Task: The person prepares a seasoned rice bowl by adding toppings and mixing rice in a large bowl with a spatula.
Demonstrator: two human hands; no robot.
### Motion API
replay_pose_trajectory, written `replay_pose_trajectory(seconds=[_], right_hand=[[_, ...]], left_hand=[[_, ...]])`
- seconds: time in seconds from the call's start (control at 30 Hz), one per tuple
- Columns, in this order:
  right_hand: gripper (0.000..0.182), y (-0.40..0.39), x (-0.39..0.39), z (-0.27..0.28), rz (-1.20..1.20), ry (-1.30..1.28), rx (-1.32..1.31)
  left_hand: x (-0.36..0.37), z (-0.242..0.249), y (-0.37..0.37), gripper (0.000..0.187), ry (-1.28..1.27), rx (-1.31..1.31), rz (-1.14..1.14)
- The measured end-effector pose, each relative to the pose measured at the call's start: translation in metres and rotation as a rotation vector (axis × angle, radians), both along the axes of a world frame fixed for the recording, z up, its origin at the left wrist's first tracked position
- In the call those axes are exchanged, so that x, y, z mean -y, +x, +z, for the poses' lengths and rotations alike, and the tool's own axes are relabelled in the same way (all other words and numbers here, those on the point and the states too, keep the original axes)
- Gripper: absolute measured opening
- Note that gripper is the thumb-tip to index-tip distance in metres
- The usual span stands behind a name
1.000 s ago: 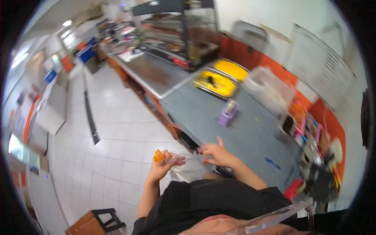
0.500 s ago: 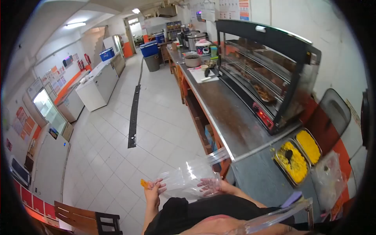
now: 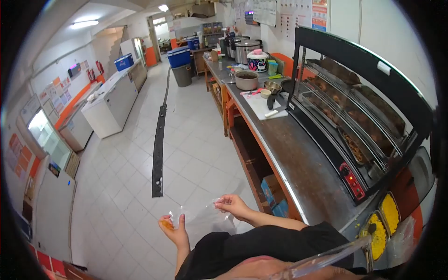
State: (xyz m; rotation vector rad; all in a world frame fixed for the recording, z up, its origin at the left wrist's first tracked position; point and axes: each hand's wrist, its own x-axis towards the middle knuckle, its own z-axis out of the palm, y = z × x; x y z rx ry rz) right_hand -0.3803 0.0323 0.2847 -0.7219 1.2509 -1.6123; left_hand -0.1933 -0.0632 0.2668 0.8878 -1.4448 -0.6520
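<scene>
Clear plastic bag (image 3: 201, 218) stretched btwn my hands: left hand (image 3: 171, 229) pinches one edge plus something orange, prob. a clip (image 3: 166, 224); right hand (image 3: 232, 205) pinches the other.

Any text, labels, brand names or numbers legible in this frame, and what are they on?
None can be read.
Wall posters: print too small.
Papers on the left wall: blurred.
Rice cooker: pattern only, no legible brand.
Clear plastic bag between both hands: no print visible.
</scene>
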Motion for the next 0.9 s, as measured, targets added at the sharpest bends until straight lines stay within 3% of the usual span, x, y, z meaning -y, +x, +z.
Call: replay_pose_trajectory(seconds=[0.03, 0.1, 0.13, 0.17, 0.2, 0.23, 0.3, 0.4, 0.43, 0.47, 0.5, 0.57, 0.6, 0.67, 0.73, 0.77, 0.8, 0.87, 0.9], right_hand=[[0.017, -0.007, 0.024, 0.001, -0.062, 0.025, 0.092], [0.021, -0.03, 0.065, -0.007, -0.109, 0.036, 0.213], [0.021, -0.037, 0.082, -0.007, -0.125, 0.043, 0.221], [0.019, -0.048, 0.102, -0.006, -0.136, 0.098, 0.048], [0.017, -0.057, 0.122, -0.007, -0.145, 0.155, -0.122], [0.017, -0.067, 0.142, -0.012, -0.158, 0.161, -0.117], [0.018, -0.081, 0.182, -0.023, -0.273, 0.135, 0.2], [0.024, -0.124, 0.222, -0.02, -0.209, 0.065, 0.225], [0.026, -0.147, 0.232, -0.024, -0.107, 0.169, -0.029], [0.024, -0.171, 0.244, -0.034, -0.258, 0.198, -0.214], [0.023, -0.197, 0.255, -0.044, -0.405, 0.225, -0.399], [0.038, -0.29, 0.256, -0.038, -0.369, 0.289, -0.473], [0.046, -0.316, 0.26, -0.023, -0.382, 0.328, -0.796], [0.043, -0.354, 0.292, 0.001, -0.506, 0.358, -0.875], [0.039, -0.391, 0.326, 0.006, -0.653, 0.245, -0.979], [0.036, -0.404, 0.341, 0.021, -0.61, 0.317, -0.932], [0.035, -0.423, 0.357, 0.024, -0.587, 0.348, -0.975], [0.036, -0.453, 0.391, 0.033, -0.564, 0.349, -1.11], [0.035, -0.47, 0.41, 0.03, -0.47, 0.267, -1.047]], left_hand=[[0.028, 0.006, -0.015, 0.031, -0.008, 0.003, -0.019], [0.074, 0.016, -0.045, 0.028, 0.479, -0.218, -0.453], [0.091, 0.022, -0.063, 0.028, 0.616, -0.121, -0.627], [0.108, 0.028, -0.086, 0.029, 0.744, -0.024, -0.802], [0.115, 0.03, -0.111, 0.029, 0.682, 0.002, -0.86], [0.121, 0.03, -0.136, 0.029, 0.62, 0.023, -0.917], [0.155, 0.016, -0.176, 0.028, 0.666, -0.068, -0.964], [0.216, 0.006, -0.214, 0.024, 0.82, -0.153, -1.078], [0.24, -0.001, -0.226, 0.022, 1.109, -0.34, -1.242], [0.263, -0.008, -0.237, 0.021, 1.406, -0.54, -1.384], [0.284, -0.007, -0.249, 0.019, 1.405, -0.628, -1.358], [0.338, 0.0, -0.265, 0.019, 1.374, -0.597, -1.35], [0.36, 0.008, -0.276, 0.018, 1.333, -0.578, -1.342], [0.384, 0.023, -0.314, 0.017, 1.395, -0.523, -1.263], [0.421, 0.025, -0.342, 0.016, 1.357, -0.644, -1.41], [0.431, 0.044, -0.354, 0.017, 1.287, -0.53, -1.197], [0.451, 0.058, -0.368, 0.018, 1.284, -0.619, -1.296], [0.493, 0.065, -0.389, 0.018, 1.197, -0.473, -1.371], [0.514, 0.061, -0.405, 0.018, 1.218, -0.466, -1.359]])
